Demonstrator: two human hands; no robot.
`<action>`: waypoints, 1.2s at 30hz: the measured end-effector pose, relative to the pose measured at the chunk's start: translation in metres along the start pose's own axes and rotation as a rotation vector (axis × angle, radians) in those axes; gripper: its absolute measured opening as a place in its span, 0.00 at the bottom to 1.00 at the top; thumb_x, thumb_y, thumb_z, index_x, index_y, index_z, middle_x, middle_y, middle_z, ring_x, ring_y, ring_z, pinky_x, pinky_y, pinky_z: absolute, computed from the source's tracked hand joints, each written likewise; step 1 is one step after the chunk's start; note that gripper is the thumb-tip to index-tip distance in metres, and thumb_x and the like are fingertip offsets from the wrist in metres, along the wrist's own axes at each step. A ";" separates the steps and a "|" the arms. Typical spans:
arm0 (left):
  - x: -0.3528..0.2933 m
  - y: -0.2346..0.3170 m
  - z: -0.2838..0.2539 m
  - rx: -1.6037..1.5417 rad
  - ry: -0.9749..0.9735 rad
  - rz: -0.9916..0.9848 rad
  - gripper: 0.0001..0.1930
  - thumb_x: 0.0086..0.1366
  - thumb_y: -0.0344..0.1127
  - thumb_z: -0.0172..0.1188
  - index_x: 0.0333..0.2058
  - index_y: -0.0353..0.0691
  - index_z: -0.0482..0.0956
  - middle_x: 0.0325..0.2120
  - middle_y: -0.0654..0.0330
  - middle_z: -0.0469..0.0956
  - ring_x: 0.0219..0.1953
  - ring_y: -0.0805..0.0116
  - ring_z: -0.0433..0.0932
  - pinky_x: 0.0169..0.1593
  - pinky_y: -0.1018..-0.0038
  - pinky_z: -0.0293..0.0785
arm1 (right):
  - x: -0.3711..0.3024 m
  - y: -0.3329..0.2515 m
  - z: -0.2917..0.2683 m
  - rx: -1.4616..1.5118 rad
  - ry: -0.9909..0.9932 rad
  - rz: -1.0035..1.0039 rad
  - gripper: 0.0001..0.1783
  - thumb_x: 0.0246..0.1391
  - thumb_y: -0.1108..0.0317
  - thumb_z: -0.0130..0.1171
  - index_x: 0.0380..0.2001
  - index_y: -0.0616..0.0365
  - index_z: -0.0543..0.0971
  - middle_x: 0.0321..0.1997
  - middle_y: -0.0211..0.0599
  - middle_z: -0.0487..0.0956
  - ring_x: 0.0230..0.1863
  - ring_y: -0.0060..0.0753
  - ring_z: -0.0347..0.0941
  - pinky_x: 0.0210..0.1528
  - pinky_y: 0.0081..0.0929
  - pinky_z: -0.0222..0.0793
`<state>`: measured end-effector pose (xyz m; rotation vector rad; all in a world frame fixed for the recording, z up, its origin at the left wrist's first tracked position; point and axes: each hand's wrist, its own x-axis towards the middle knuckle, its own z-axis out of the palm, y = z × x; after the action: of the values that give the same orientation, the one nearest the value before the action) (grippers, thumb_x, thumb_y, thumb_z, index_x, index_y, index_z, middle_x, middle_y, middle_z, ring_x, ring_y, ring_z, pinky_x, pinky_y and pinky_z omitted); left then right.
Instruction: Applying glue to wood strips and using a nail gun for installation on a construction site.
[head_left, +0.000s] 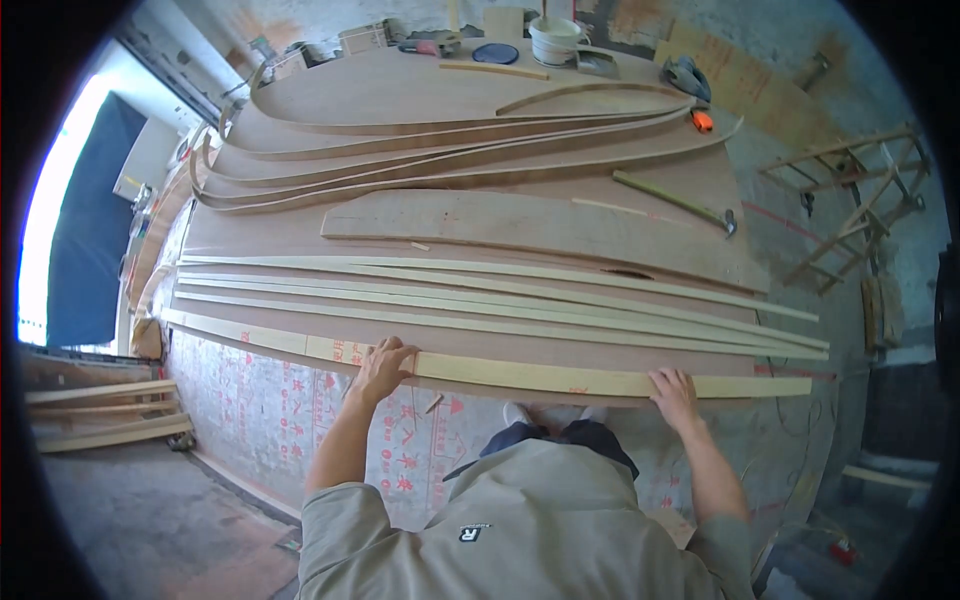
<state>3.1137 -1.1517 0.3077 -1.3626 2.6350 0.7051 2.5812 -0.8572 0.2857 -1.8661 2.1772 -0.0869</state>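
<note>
A long pale wooden strip (510,372) lies along the near edge of the big table, its right end jutting past the tabletop. My left hand (383,369) grips it left of the middle, fingers curled over the top face and thumb on the near side. Farther right, my right hand (676,396) has its fingers bent over the same strip; its thumb is hidden. Just beyond, several narrower pale strips (480,297) run side by side across the table and draw together toward their right ends.
Behind the strips lie a wide curved board (450,217), a hammer (680,203) and several bent thin strips (400,140). A white bucket (555,42), an orange tape measure (702,121) and a power tool (430,47) sit farther back. Wooden trestles (850,215) stand at right; planks (105,410) at left.
</note>
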 end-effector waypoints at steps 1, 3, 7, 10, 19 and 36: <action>-0.001 0.000 -0.001 -0.012 -0.015 -0.033 0.27 0.50 0.31 0.72 0.52 0.50 0.80 0.48 0.57 0.74 0.56 0.54 0.71 0.59 0.58 0.65 | 0.000 -0.002 0.001 -0.010 0.004 -0.014 0.34 0.38 0.68 0.74 0.53 0.52 0.76 0.53 0.37 0.74 0.58 0.48 0.68 0.61 0.44 0.64; -0.004 -0.008 -0.003 -0.026 -0.006 -0.054 0.27 0.51 0.32 0.72 0.52 0.50 0.80 0.48 0.57 0.74 0.56 0.54 0.70 0.59 0.58 0.65 | 0.007 -0.009 0.004 0.015 0.013 -0.001 0.35 0.37 0.68 0.75 0.53 0.52 0.76 0.54 0.39 0.74 0.58 0.48 0.68 0.61 0.44 0.64; 0.005 0.012 -0.016 0.001 0.215 -0.062 0.22 0.54 0.31 0.69 0.51 0.46 0.80 0.47 0.55 0.76 0.54 0.54 0.73 0.57 0.56 0.66 | 0.030 -0.035 -0.043 0.138 -0.002 0.007 0.36 0.38 0.65 0.75 0.55 0.53 0.74 0.54 0.44 0.73 0.58 0.48 0.67 0.63 0.46 0.62; 0.063 0.054 -0.046 -0.320 0.365 0.040 0.16 0.56 0.32 0.68 0.45 0.39 0.81 0.45 0.52 0.77 0.51 0.50 0.74 0.54 0.59 0.69 | 0.083 -0.012 -0.071 0.244 0.213 0.066 0.31 0.45 0.68 0.70 0.55 0.57 0.73 0.51 0.45 0.75 0.54 0.43 0.72 0.59 0.42 0.67; 0.297 0.122 -0.011 -0.168 0.580 0.081 0.17 0.62 0.44 0.62 0.45 0.40 0.79 0.60 0.50 0.68 0.64 0.49 0.62 0.65 0.51 0.57 | 0.449 -0.007 -0.223 1.190 -0.021 0.271 0.15 0.64 0.55 0.58 0.42 0.56 0.77 0.30 0.28 0.76 0.24 0.19 0.70 0.25 0.20 0.67; 0.364 0.134 -0.014 0.055 0.247 -0.122 0.44 0.61 0.64 0.56 0.69 0.47 0.56 0.72 0.50 0.49 0.74 0.51 0.44 0.72 0.41 0.28 | 0.938 0.023 -0.155 2.090 0.242 0.336 0.33 0.60 0.48 0.62 0.58 0.58 0.65 0.46 0.44 0.73 0.35 0.43 0.76 0.35 0.37 0.80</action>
<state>2.7919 -1.3645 0.2638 -1.6763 2.6967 0.4734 2.3976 -1.7904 0.2738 -0.2101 1.0437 -1.6700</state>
